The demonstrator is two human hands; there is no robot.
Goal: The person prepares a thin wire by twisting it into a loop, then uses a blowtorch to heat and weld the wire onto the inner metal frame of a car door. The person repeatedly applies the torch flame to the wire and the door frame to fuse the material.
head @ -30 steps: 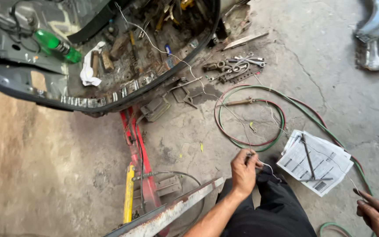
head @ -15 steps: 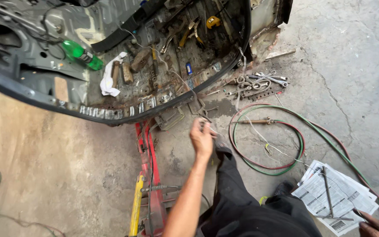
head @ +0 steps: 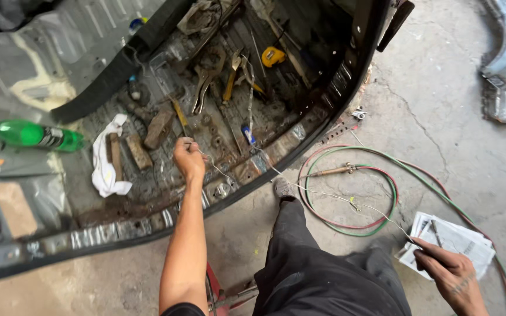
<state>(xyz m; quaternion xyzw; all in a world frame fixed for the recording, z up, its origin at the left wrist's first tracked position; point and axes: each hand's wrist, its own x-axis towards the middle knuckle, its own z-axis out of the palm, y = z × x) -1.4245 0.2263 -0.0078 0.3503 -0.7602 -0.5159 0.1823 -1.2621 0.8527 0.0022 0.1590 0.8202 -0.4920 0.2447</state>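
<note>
Since half a second ago the left hand [head: 189, 158] has reached further forward, from over the concrete floor [head: 440, 117] to above the rusted car floor pan [head: 147, 193]. It is closed in a fist, pinching one end of a thin wire [head: 323, 196]. The wire runs back and to the right — over the pan's edge, across the coiled red and green hoses [head: 346, 193] — to the right hand [head: 452, 275], whose fingers are curled around the far end beside a sheet of paper [head: 458, 240]. Its long axis so lies diagonally between the hands. Just left of the left hand lie wooden blocks [head: 139, 151] and a white rag [head: 106, 161]; the pliers [head: 206, 88] are farther ahead.
</note>
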